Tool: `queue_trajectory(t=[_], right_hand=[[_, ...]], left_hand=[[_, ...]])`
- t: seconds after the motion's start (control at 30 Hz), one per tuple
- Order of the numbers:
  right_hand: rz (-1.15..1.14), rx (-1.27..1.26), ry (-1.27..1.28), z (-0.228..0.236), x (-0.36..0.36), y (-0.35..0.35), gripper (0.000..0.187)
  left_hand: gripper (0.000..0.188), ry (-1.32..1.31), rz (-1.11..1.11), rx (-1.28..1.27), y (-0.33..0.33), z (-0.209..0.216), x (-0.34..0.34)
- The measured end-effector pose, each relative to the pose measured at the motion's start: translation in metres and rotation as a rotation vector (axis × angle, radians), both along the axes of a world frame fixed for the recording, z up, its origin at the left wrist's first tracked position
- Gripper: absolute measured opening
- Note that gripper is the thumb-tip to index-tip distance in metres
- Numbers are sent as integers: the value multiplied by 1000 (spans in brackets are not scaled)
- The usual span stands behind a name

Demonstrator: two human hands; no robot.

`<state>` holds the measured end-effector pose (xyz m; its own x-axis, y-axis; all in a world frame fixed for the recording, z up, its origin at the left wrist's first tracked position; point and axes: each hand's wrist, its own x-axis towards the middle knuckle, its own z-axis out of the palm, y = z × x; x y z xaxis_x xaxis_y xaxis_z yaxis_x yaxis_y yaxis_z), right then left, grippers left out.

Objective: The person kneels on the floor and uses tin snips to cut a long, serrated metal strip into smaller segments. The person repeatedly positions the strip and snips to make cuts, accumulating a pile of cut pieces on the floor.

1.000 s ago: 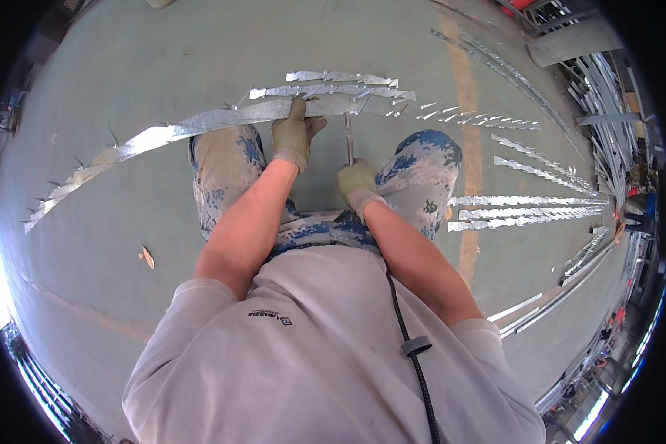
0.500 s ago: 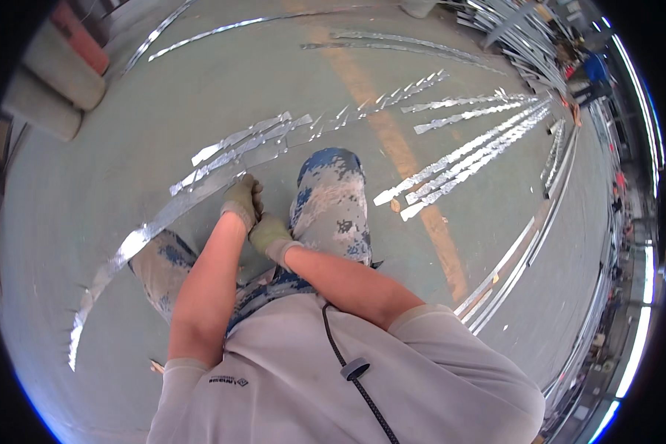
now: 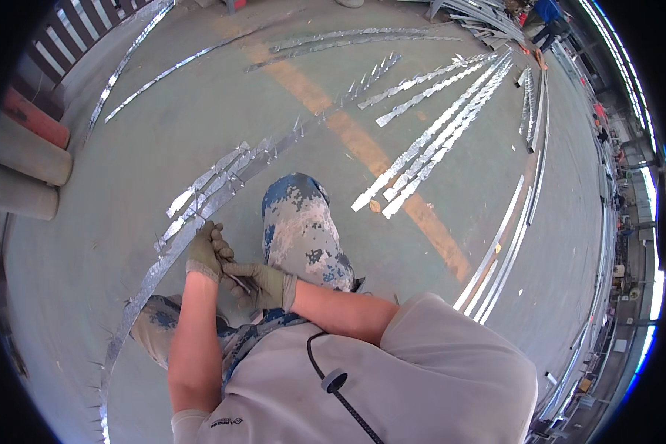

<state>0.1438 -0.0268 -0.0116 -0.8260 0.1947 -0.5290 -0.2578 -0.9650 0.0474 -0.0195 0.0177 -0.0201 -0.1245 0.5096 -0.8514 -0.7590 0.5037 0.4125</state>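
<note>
A long, shiny metal strip (image 3: 142,296) runs diagonally across the floor on my left, with small bent tabs sticking up along parts of it. My left hand (image 3: 207,251), in a dull green work glove, is closed beside the strip's near edge; whatever its fingers hold is hidden. My right hand (image 3: 268,286), gloved alike, is curled around a slim dark tool (image 3: 238,281) whose kind I cannot make out. The two hands almost touch in front of my camouflage-clad knee (image 3: 300,222). Shorter crinkled silver strips (image 3: 213,177) lie along the long one's far side.
More crinkled silver strips (image 3: 440,140) fan out on the right, across an orange floor line (image 3: 362,144). Long metal bars (image 3: 507,248) lie farther right. Large cylinders (image 3: 26,159) stand at the left. A metal pile (image 3: 488,18) and another person (image 3: 547,22) are at the far right.
The view has shifted, and both hands appear lower and farther left beside the long strip. The dark tool in my right hand now shows; earlier it was hidden.
</note>
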Motion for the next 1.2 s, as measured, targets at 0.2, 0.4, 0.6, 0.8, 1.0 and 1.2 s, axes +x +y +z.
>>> queue_trajectory(t=[0.2,0.4,0.6,0.8,1.0,1.2], right_hand=[[114,19,108,-14,-5,-1,29],[261,359,-357,14,-1,13,27],[311,691,-587,8,-10,5,31],[369,476,-313,17,11,16,20],[418,330,-367,26,4,24,18],[429,454,-498,18,-1,18,29]], left_hand=[[24,-22,17,103,-10,-5,-2],[24,-181,106,270,-12,-10,6],[41,-692,306,598,-31,-37,9],[32,-413,194,539,-32,-60,10],[23,-570,284,498,-27,-28,13],[25,-576,251,566,-29,-28,12]])
